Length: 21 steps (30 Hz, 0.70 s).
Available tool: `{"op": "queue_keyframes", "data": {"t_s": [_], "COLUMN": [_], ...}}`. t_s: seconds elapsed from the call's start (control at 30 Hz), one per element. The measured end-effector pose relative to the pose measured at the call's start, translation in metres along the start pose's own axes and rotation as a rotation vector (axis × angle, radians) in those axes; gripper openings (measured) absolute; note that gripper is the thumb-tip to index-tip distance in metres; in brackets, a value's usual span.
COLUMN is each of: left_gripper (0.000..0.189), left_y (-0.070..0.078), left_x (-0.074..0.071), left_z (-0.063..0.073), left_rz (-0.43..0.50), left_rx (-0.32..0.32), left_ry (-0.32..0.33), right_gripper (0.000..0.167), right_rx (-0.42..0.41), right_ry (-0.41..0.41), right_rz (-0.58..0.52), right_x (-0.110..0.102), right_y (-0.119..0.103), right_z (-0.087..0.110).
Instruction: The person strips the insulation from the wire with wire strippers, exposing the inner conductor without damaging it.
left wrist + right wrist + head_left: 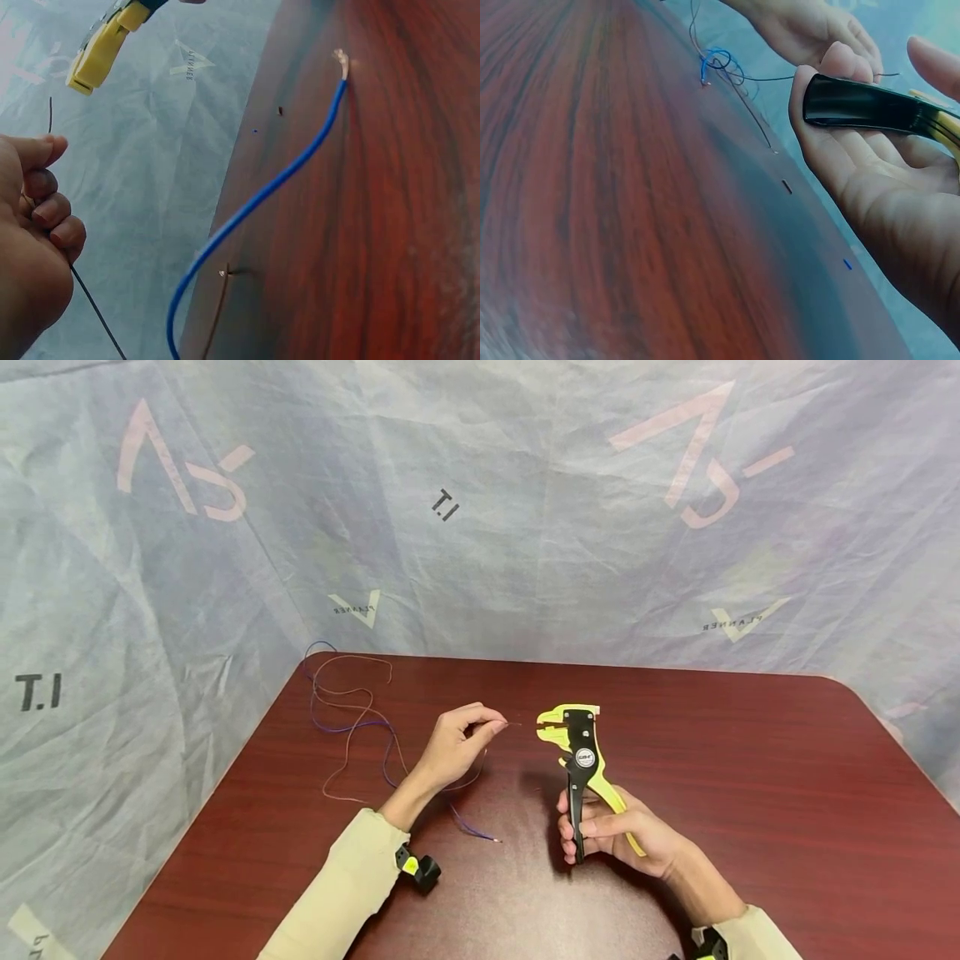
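Observation:
My left hand [453, 747] pinches a thin brown wire [50, 112] between thumb and forefinger, and a short end sticks out past the fingertips. The wire's other stretch [97, 311] trails from below the curled fingers. To the right, my right hand [637, 835] holds a yellow-and-black wire stripper [583, 739] upright, fingers round its black handle [862, 105]. The stripper's jaws stand apart, facing the wire end across a small gap. A blue wire [262, 195] with a bare copper tip [343, 64] lies by the left forearm, and another brown wire end [217, 307] shows near it.
Loose brown wire [345, 768] and blue-violet wire [315, 714] curl over the table's left side. A brown scrap [787, 186] and a blue scrap [847, 264] lie on the dark red wooden table [750, 793]. A grey printed cloth [495, 560] hangs behind.

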<state>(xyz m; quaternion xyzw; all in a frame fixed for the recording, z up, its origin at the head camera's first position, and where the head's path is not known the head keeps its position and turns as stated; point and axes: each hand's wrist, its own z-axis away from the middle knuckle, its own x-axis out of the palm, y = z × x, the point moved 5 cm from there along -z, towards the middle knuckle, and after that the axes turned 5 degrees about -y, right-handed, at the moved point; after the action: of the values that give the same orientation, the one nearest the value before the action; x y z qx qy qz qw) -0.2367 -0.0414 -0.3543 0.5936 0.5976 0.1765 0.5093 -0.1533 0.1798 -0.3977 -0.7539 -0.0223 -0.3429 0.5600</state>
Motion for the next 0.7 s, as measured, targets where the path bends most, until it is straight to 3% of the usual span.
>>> {"op": "queue_keyframes", "data": {"t_s": [0.7], "left_gripper": [0.012], "left_y": [0.021], "left_x": [-0.001], "left_z": [0.003], "left_rz": [-0.042], "left_rx": [0.029], "left_ry": [0.088], "right_gripper": [0.037], "right_rx": [-0.045], "right_ry": [-0.011], "right_rz": [0.072], "right_x": [0.009], "right_y": [-0.005], "right_z": [-0.005]}}
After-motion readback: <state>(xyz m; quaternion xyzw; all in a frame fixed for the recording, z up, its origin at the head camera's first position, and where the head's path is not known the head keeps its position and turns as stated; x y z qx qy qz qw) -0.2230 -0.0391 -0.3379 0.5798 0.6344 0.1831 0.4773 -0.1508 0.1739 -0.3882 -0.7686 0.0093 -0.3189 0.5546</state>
